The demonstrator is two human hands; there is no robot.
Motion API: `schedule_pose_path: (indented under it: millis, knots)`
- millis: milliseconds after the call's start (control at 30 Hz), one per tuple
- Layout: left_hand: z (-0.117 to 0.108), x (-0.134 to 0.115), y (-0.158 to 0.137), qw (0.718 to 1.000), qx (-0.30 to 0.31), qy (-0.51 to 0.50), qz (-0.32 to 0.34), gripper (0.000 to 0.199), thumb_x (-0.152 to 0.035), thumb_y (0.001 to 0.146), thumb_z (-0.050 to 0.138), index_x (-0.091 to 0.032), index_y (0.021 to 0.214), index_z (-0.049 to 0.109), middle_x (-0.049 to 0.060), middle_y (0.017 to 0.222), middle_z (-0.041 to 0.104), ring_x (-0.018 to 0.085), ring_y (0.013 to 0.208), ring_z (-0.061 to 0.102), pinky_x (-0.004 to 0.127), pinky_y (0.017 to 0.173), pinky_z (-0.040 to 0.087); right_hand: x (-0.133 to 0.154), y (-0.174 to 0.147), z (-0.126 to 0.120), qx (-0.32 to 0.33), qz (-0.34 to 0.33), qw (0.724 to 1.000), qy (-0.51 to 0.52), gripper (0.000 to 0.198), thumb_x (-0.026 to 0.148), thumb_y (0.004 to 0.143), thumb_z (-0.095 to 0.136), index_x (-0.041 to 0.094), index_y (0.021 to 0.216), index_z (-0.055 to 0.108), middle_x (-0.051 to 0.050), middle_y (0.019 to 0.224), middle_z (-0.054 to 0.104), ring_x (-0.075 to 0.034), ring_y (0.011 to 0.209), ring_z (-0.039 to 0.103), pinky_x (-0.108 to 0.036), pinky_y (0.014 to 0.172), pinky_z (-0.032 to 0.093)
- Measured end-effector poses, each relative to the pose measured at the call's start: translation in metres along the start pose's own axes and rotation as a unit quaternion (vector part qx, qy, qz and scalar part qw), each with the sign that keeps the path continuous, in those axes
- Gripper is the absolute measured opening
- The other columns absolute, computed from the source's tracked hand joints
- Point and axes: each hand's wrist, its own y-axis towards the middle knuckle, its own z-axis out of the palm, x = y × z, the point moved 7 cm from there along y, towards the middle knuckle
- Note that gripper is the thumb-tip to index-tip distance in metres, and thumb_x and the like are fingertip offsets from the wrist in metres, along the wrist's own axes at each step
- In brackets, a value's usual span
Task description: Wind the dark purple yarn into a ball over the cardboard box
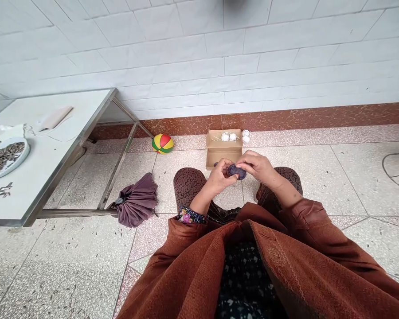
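Observation:
A small ball of dark purple yarn [236, 172] is held up between my two hands, above my knees. My left hand [219, 175] grips it from the left side, fingers curled round it. From the right, my right hand [256, 167] pinches at its top edge with thumb and fingers; whether a strand is in the pinch is too small to tell. Just beyond, an open cardboard box [216, 155] stands on the floor, partly hidden by my hands. White yarn balls [228, 137] lie in its lid part, and more white balls [245, 135] sit beside it.
A metal-framed table [69, 135] stands at left, bearing a white dish [27, 149] of sunflower seeds and a folded cloth [56, 118]. Under its edge lies a folded purple umbrella [138, 201]. A colourful ball [162, 144] rests by the tiled wall [193, 71]. A thin wire hoop [389, 175] is at right.

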Motion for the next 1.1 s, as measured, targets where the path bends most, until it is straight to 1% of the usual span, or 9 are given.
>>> schedule_pose_path:
  millis: [133, 267, 367, 467, 600, 733, 933, 1000, 1100]
  knots:
    - [0.010, 0.001, -0.006, 0.994, 0.060, -0.091, -0.030, 0.044, -0.028, 0.071, 0.084, -0.020, 0.105, 0.057, 0.000, 0.094, 0.063, 0.011, 0.078, 0.058, 0.024, 0.069, 0.046, -0.018, 0.000, 0.004, -0.074, 0.059, 0.994, 0.054, 0.026, 0.047, 0.098, 0.063, 0.025, 0.086, 0.070, -0.004, 0.082, 0.066, -0.021, 0.078, 0.060, -0.035, 0.075, 0.050]
    - [0.008, 0.007, -0.004, 0.979, 0.035, -0.195, -0.046, 0.049, -0.037, 0.071, 0.087, -0.020, 0.105, 0.055, 0.001, 0.096, 0.064, 0.011, 0.074, 0.062, 0.026, 0.067, 0.049, -0.038, -0.021, 0.027, -0.121, 0.136, 0.980, 0.083, 0.023, 0.044, 0.099, 0.055, 0.024, 0.091, 0.063, -0.002, 0.080, 0.065, -0.019, 0.072, 0.059, -0.033, 0.069, 0.048]
    - [-0.002, 0.012, 0.002, 0.974, -0.025, -0.219, -0.048, 0.051, -0.037, 0.071, 0.087, -0.020, 0.105, 0.054, 0.000, 0.096, 0.064, 0.010, 0.072, 0.063, 0.026, 0.070, 0.051, -0.039, -0.036, 0.048, -0.080, 0.142, 0.986, 0.026, 0.021, 0.041, 0.100, 0.052, 0.025, 0.092, 0.061, -0.004, 0.081, 0.066, -0.021, 0.075, 0.061, -0.034, 0.070, 0.049]
    - [-0.017, 0.017, 0.006, 0.980, -0.087, -0.171, -0.042, 0.048, -0.031, 0.070, 0.086, -0.021, 0.103, 0.054, -0.001, 0.099, 0.064, 0.009, 0.073, 0.061, 0.025, 0.069, 0.049, -0.031, -0.043, 0.062, -0.006, 0.111, 0.994, -0.009, 0.020, 0.039, 0.102, 0.051, 0.025, 0.097, 0.065, -0.007, 0.091, 0.071, -0.024, 0.085, 0.065, -0.037, 0.077, 0.052]
    - [-0.029, 0.026, 0.010, 0.988, -0.122, -0.091, -0.031, 0.039, -0.025, 0.071, 0.080, -0.020, 0.100, 0.055, -0.001, 0.098, 0.063, 0.010, 0.078, 0.058, 0.023, 0.068, 0.044, -0.010, -0.043, 0.059, 0.054, 0.047, 0.997, -0.017, 0.023, 0.038, 0.105, 0.050, 0.026, 0.098, 0.068, -0.007, 0.095, 0.071, -0.024, 0.089, 0.066, -0.038, 0.083, 0.053]
    - [-0.026, 0.030, 0.011, 0.995, -0.097, -0.025, -0.022, 0.038, -0.022, 0.070, 0.081, -0.019, 0.099, 0.058, -0.001, 0.092, 0.062, 0.011, 0.081, 0.056, 0.024, 0.075, 0.043, 0.000, -0.029, 0.035, 0.053, 0.026, 0.997, -0.042, 0.024, 0.042, 0.104, 0.055, 0.026, 0.096, 0.072, -0.006, 0.088, 0.068, -0.023, 0.083, 0.063, -0.036, 0.078, 0.051]
    - [-0.004, 0.024, 0.004, 0.994, 0.048, -0.090, -0.048, 0.039, -0.032, 0.070, 0.084, -0.019, 0.098, 0.060, 0.000, 0.090, 0.061, 0.012, 0.080, 0.056, 0.025, 0.071, 0.044, -0.020, 0.006, 0.012, 0.002, 0.035, 0.999, -0.023, 0.027, 0.048, 0.100, 0.063, 0.026, 0.088, 0.072, -0.006, 0.088, 0.068, -0.023, 0.085, 0.062, -0.036, 0.079, 0.049]
    - [-0.004, 0.021, 0.003, 0.985, 0.047, -0.157, -0.048, 0.045, -0.039, 0.071, 0.085, -0.019, 0.101, 0.060, 0.002, 0.094, 0.062, 0.013, 0.080, 0.057, 0.026, 0.070, 0.046, -0.031, 0.008, 0.017, -0.023, 0.051, 0.998, -0.009, 0.027, 0.047, 0.101, 0.060, 0.025, 0.088, 0.069, -0.005, 0.086, 0.068, -0.022, 0.083, 0.061, -0.036, 0.079, 0.050]
    - [-0.011, 0.020, 0.005, 0.972, -0.003, -0.232, -0.032, 0.051, -0.043, 0.070, 0.086, -0.020, 0.105, 0.057, 0.003, 0.100, 0.064, 0.012, 0.078, 0.059, 0.027, 0.070, 0.048, -0.041, -0.007, 0.036, -0.027, 0.076, 0.997, -0.010, 0.027, 0.043, 0.103, 0.052, 0.023, 0.092, 0.066, -0.005, 0.084, 0.068, -0.021, 0.078, 0.061, -0.034, 0.074, 0.049]
